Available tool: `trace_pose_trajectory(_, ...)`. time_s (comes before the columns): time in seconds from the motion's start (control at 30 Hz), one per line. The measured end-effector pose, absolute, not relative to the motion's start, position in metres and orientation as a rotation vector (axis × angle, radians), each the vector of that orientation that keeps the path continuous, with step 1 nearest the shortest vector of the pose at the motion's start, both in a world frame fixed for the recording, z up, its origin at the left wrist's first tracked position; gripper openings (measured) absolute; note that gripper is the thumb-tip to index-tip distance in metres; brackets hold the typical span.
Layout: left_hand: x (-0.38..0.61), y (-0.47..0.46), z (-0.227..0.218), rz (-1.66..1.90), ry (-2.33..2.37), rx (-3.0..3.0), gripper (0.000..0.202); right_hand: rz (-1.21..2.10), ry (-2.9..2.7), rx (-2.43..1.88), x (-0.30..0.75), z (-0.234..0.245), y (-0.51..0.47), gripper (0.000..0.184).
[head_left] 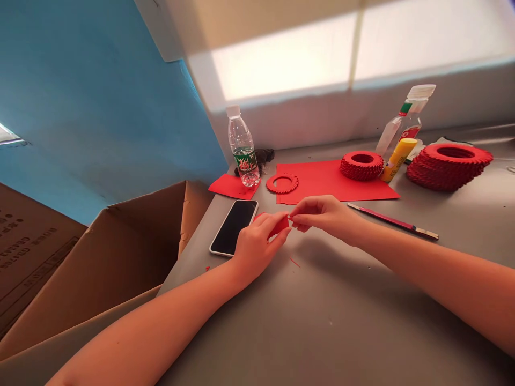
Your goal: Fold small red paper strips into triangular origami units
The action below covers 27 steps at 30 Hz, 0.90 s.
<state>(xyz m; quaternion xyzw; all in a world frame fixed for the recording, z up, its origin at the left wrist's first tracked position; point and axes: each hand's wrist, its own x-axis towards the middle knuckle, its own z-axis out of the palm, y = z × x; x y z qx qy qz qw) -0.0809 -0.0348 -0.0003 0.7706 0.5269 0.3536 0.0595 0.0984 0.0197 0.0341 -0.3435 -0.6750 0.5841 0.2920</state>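
Note:
My left hand (259,246) and my right hand (325,217) meet over the grey tabletop (322,321), pinching a small folded piece of red paper (279,226) between them. The fingers hide part of the piece. A black smartphone (233,228) lies just left of my left hand. Beyond my right hand is a craft knife with a red handle (392,221). A flat red paper ring (282,183) and a red folded-paper ring (361,165) rest on a red paper sheet (333,182). A taller stack of folded red rings (448,166) stands to the right.
A clear water bottle (243,147) stands on a small red paper square (231,186) at the back. Behind the rings are a yellow glue stick (398,160) and a clear plastic bottle (404,126). A cardboard box (120,262) stands below the table's left edge, beside a blue wall (100,96).

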Motion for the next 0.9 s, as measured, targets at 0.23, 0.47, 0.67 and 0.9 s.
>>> trace_pose_trajectory(0.23,-0.081,-0.033,-0.006,1.069,1.615,2.554,0.029,1.439,-1.846,-0.964,0.098,0.027,0.020,0.011)
trace_pose_trajectory(0.47,-0.080,-0.033,-0.010,1.066,1.624,2.616,0.028,1.362,-1.907,-0.967,0.098,0.024,0.017,0.006)
trace_pose_trajectory(0.67,-0.081,-0.033,-0.013,1.021,1.588,2.644,0.028,1.319,-2.036,-0.909,0.098,0.021,0.017,0.009)
trace_pose_trajectory(0.9,-0.082,-0.033,-0.004,1.048,1.738,2.570,0.030,1.548,-1.834,-1.036,0.102,0.020,0.026,0.027)
